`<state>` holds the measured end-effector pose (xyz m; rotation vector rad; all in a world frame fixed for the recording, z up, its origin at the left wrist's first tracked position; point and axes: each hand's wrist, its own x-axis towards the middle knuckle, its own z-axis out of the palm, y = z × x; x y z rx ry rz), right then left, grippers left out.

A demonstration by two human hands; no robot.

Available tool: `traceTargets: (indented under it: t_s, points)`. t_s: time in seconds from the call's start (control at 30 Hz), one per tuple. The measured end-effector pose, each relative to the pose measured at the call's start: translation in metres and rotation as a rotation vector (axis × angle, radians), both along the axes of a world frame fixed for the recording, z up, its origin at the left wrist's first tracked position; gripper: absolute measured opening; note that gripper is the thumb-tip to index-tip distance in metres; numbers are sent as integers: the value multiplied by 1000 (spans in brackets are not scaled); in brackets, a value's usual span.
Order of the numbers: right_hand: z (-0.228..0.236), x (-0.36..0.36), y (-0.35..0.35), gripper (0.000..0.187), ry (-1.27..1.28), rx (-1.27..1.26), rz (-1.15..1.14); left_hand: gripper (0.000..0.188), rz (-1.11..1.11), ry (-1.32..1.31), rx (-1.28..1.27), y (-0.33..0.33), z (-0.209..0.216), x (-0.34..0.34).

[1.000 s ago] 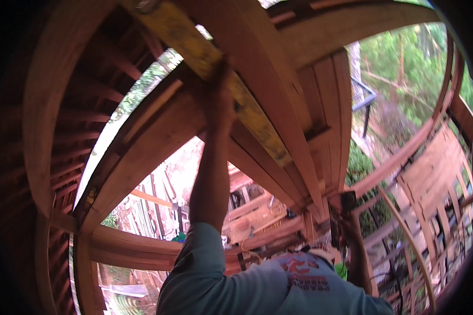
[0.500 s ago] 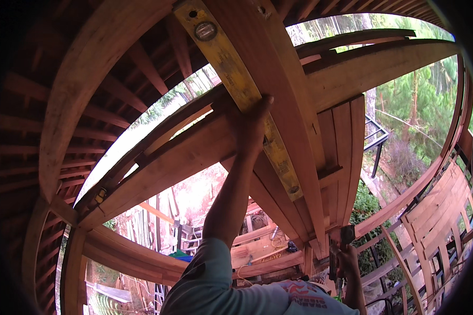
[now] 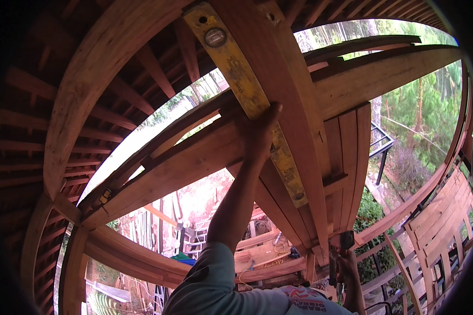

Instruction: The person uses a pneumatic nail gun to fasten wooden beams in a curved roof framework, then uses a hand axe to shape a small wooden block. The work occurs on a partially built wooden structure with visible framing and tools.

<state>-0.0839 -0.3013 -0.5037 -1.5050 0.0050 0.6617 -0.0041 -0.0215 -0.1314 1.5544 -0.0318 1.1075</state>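
Observation:
My left hand (image 3: 258, 128) grips a worn yellow spirit level (image 3: 235, 68) about its middle, thumb across its face. The level lies lengthwise along a thick wooden post (image 3: 286, 79), close against its left side. A round vial shows near the level's upper end. Low on the right, my right hand (image 3: 346, 265) is wrapped round a dark handheld tool (image 3: 345, 240) with a blocky end, perhaps a cordless drill. Shadow hides most of that tool's body.
A wide wooden beam (image 3: 168, 168) crosses behind the post. A yellow tape measure (image 3: 105, 196) rests at its left end. Curved timber (image 3: 84, 89) and dark rafters surround it. Lumber and a yellow cord (image 3: 276, 257) lie below; slatted wood panels (image 3: 444, 215) stand right.
The view has shifted slightly, so the post and level appear a little farther right and lower. My left hand keeps its place on the level; the right still holds the dark tool.

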Motion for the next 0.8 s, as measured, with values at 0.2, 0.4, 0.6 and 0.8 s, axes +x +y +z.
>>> traceTargets:
  t_s: [0.2, 0.4, 0.6, 0.8]
  points:
    - [-2, 1, 0, 19, -10, -18, 17, 66, -25, 21, 0, 2, 1, -1]
    - [-16, 2, -1, 19, 9, -6, 10, 67, -37, 18, -21, 0, 0, -1]
    - [6, 0, 0, 20, 46, -15, 32, 64, -41, -1, 9, 2, -1, -1]
    - [0, 1, 2, 21, 57, -17, 54, 61, -61, 1, 33, 3, 0, -1]
